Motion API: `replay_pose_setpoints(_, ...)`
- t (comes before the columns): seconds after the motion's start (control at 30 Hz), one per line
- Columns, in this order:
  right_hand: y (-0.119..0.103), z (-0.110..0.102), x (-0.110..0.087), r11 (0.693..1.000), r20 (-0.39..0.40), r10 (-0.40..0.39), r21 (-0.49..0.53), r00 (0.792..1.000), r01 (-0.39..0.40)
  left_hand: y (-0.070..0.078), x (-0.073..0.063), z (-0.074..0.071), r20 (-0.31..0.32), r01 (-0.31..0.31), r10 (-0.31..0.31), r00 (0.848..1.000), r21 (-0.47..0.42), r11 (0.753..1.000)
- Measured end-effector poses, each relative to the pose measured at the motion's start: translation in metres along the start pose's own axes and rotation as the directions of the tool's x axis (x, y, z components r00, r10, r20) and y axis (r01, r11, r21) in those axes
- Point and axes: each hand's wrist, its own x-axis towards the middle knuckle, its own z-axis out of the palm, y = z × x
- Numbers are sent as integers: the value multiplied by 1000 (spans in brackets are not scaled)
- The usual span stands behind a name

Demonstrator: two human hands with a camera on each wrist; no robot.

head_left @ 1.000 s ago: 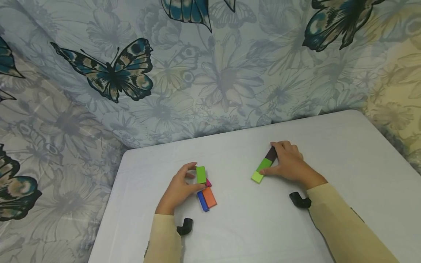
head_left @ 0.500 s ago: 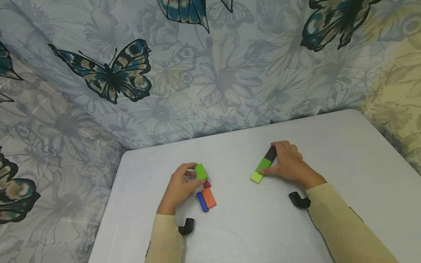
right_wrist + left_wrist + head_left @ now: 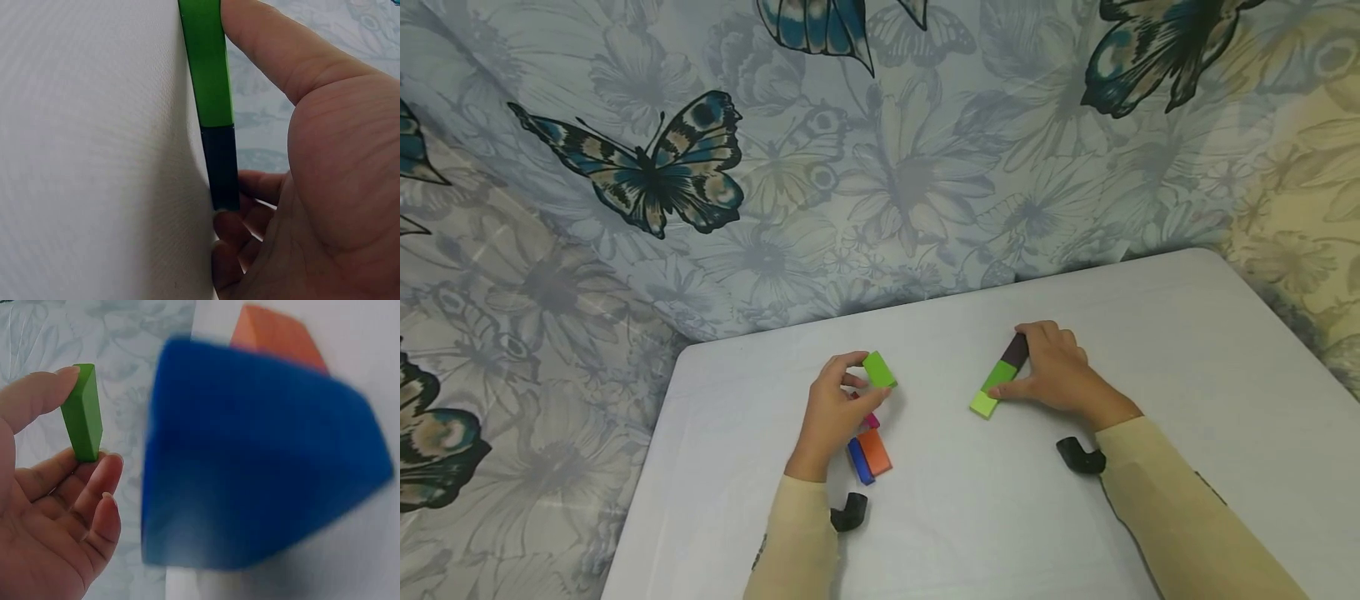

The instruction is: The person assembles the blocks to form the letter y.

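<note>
You have a white table (image 3: 955, 517) before you, its far corners rounded. Toward its left side lie a blue block (image 3: 861, 462) and an orange block (image 3: 876, 452), side by side, with a pink block (image 3: 871, 420), partly hidden, just beyond. Farther right, your dark block (image 3: 1015, 351), green block (image 3: 999, 377) and lime block (image 3: 982, 405) lie end to end in a slanting row

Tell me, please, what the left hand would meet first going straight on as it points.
Past the table's far edge, the left hand would probably meet the patterned backdrop; depth is unclear.
</note>
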Motion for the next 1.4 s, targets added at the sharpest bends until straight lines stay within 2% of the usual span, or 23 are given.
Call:
replay_pose_setpoints(0.23,-1,0,0,1000,3,4,4,1000,-4,13,-1,27,52,30,-29,998,-15,999)
replay_pose_setpoints(0.4,-1,-1,0,1000,9,15,-13,1000,-15,21,-2,50,55,44,-43,998,-28,999)
replay_pose_setpoints(0.63,0,-1,0,1000,5,10,-15,1000,-10,26,2,75,92,80,-77,993,-24,997)
replay_pose_setpoints(0.93,-1,-1,0,1000,6,2,-17,1000,-2,27,13,90,118,121,-130,984,81,989)
replay_pose_setpoints(1.2,-1,-2,1,1000,3,3,-22,1000,-3,26,24,105,127,42,-71,989,217,975)
replay_pose_setpoints(1.4,1,1,3,1000,5,3,-21,1000,-3,26,24,104,147,93,-126,981,213,973)
